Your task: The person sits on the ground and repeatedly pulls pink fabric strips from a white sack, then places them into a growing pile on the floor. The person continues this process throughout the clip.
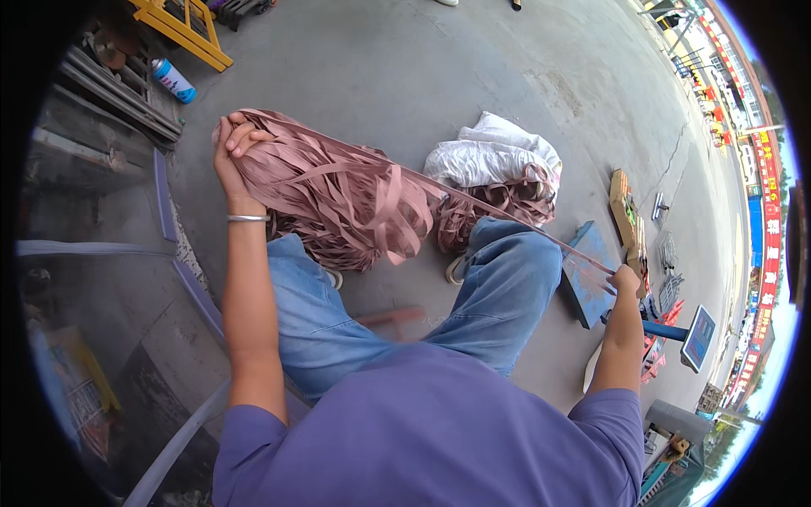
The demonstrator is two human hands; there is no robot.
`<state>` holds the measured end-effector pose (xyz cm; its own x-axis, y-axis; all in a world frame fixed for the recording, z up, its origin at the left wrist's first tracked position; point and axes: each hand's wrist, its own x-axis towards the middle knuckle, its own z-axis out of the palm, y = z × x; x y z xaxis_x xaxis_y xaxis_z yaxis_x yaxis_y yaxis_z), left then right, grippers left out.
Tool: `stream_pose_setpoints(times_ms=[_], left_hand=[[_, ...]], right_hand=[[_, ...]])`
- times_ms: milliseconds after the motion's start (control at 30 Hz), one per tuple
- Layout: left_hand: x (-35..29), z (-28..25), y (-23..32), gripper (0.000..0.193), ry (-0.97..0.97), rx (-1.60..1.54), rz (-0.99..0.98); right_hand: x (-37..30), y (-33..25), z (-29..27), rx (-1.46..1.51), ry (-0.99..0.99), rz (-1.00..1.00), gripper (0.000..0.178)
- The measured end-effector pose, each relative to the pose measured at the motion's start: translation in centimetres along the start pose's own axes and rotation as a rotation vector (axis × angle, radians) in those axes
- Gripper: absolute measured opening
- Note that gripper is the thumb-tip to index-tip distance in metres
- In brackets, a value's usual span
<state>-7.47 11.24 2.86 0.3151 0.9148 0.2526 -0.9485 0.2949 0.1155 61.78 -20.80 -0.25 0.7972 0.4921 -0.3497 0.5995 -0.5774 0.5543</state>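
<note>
A large hank of dusty-pink ribbon point(338, 182) hangs in front of me over my knees. My left hand point(236, 145) is wrapped round its far left end, fingers curled over the loops. From that end a stretched strand point(498, 211) of the same ribbon runs across to the right. Out past my right knee, my right hand point(625, 280) is closed on the strand's other end. Between my knees, farther out, a white sack point(494, 150) lies on the floor with more pink ribbon point(486, 207) spilling from it.
At right stands a blue platform scale point(591, 270) with a display point(698, 338); a cardboard box point(625, 211) lies beyond it. A spray can point(174, 80) and a yellow metal frame point(182, 29) are at far left. Glass doors point(101, 220) border my left side.
</note>
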Motion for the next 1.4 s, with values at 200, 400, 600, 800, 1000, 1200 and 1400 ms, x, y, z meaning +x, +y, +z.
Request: stream_pose_setpoints(times_ms=[200,400,600,800,1000,1200,1400], left_hand=[[0.6,-3.3,-3.0,0.026,0.200,0.267,-0.100],[-0.5,-1.0,-2.7,0.009,0.281,0.303,-0.075],[-0.4,-0.3,-6.1,0.018,0.313,0.456,-0.325],[-2.0,-2.0,-6.1,0.016,0.082,0.455,-0.667],[-0.9,-2.2,-4.6,0.012,0.213,0.267,-0.452],[-2.0,-1.4,-5.7,0.013,0.233,0.460,-0.582],[-0.7,-3.0,-5.0,0.014,0.280,0.441,-0.513]], right_hand=[[-0.6,-11.8,-5.1,0.622,0.102,-0.631,0.035],[-21.2,-28.8,-23.0,0.668,0.053,-1.626,0.017],[-28.2,-36.1,-29.0,0.892,0.407,-1.671,0.015],[-24.6,-37.2,-28.2,0.960,0.539,-1.461,0.040],[-28.2,-27.9,-15.9,1.541,-1.885,-1.662,0.091],[-28.7,-26.7,-8.9,1.797,-2.237,-1.327,0.092],[-28.5,-26.0,-7.9,1.579,-2.184,-1.244,0.099]])
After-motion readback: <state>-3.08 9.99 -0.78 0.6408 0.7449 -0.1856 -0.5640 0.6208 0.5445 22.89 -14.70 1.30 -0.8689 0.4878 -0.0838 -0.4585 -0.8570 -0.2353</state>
